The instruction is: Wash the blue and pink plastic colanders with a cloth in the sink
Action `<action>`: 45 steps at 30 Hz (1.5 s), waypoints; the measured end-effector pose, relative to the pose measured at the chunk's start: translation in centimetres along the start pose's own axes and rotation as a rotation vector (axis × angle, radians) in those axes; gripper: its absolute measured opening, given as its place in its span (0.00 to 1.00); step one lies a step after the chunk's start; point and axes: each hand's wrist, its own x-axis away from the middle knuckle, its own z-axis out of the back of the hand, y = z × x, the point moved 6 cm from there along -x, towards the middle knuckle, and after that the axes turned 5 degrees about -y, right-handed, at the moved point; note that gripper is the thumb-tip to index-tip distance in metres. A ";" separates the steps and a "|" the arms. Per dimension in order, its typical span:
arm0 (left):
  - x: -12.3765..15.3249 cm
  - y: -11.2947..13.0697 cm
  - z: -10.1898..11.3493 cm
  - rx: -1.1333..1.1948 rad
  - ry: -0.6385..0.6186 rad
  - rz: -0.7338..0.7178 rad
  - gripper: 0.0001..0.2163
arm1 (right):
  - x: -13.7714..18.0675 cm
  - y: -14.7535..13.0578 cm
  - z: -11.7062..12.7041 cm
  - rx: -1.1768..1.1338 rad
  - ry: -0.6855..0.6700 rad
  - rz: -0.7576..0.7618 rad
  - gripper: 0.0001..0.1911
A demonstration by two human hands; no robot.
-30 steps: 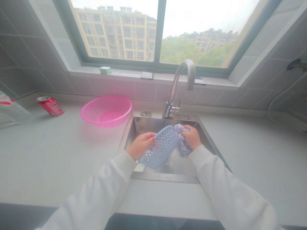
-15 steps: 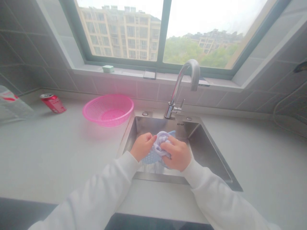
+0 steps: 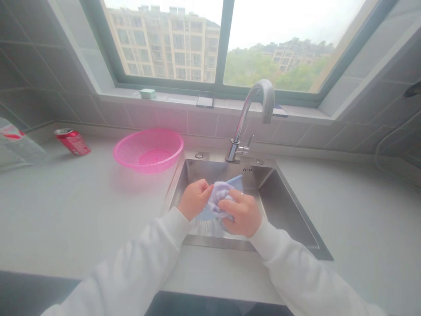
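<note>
The left grip holds a light-blue perforated plastic basket, the right grip clenching a crumpled lilac cloth against it.

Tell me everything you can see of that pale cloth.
The cloth is pale lilac, soft-looking fabric, bunched into a crumpled wad with loose folds. The right hand grips it over the sink, where it covers part of the light blue basket and seems to press on it. Its edge meets the left hand in view; actual contact is unclear. Its full shape is hidden.
</note>
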 end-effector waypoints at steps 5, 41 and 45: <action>-0.3 -0.5 0.5 0.075 0.028 0.081 0.22 | 1.5 10.1 0.5 -0.067 0.090 -0.565 0.12; 0.0 0.0 -1.8 0.525 -0.224 0.088 0.22 | 0.8 6.0 0.4 -0.342 0.122 -0.452 0.08; 0.0 -0.2 -1.6 0.553 -0.232 0.087 0.23 | 0.1 4.2 -0.1 -0.340 0.062 -0.336 0.07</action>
